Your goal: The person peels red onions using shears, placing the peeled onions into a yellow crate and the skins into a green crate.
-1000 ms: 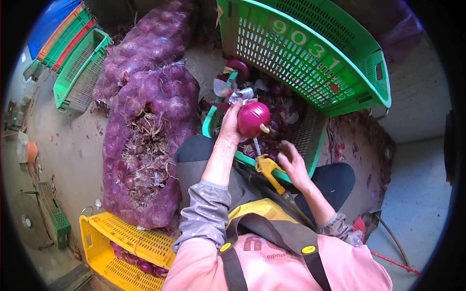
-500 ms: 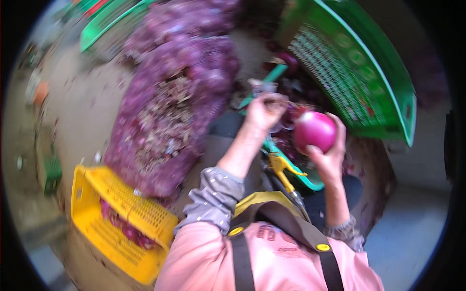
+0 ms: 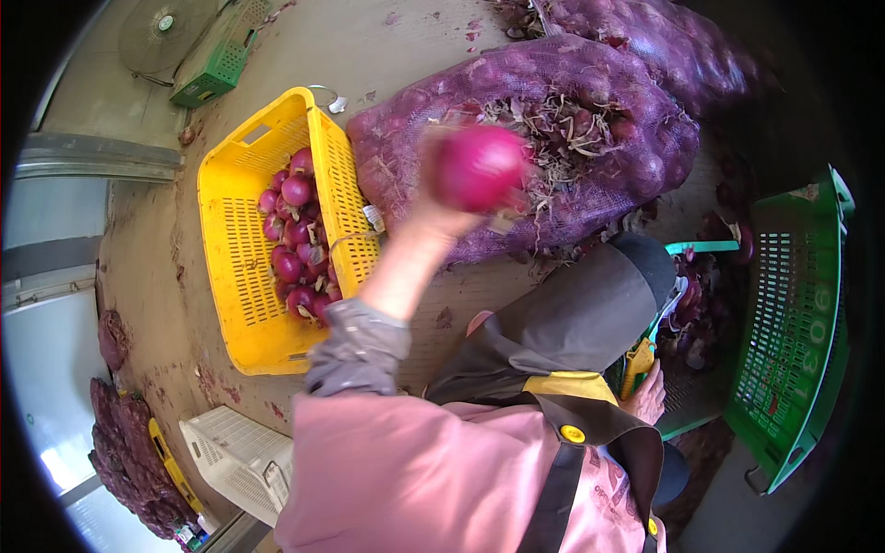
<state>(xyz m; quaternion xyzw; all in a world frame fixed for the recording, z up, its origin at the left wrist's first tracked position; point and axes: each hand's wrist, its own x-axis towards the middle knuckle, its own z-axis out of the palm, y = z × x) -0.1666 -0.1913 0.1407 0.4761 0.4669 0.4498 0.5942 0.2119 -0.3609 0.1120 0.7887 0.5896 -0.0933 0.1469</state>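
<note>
A large red onion, blurred by motion, is in my left hand, raised above the purple mesh sack. The sack is full of onions, with dry skins and root trimmings on top. Left of that hand stands a yellow crate, partly filled with red onions. Low at my right side, my right hand has its fingers curled against a yellow handle; the wrist is hidden behind my apron, and the tool's full shape does not show.
A green crate leans at the right, beside loose onions and skins. A second mesh sack lies at the back. A white crate stands at the lower left, a green crate and a fan at the far left.
The view has swung left. The onion has passed from my right hand to my left, which has moved toward the yellow crate. My right hand has dropped to the yellow handle.
</note>
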